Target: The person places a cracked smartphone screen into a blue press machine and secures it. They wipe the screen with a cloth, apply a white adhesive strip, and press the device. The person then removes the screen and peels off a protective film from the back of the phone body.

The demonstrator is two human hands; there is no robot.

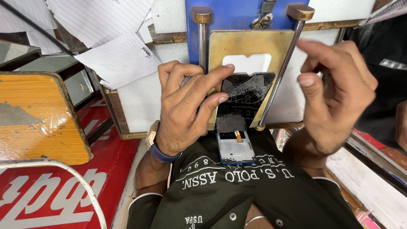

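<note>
Blue-edged phone body lies nearest, resting on the person's dark green shirt with its back open. Just beyond, the left hand pinches the cracked black screen panel with curled fingers against a brass plate. Beside it the right hand hovers half open, holding nothing. Farther back, lined papers hang.

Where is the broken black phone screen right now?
In the head view, the cracked black screen lies mid-frame on the brass plate, under the left hand fingertips, above the open phone body.
</note>
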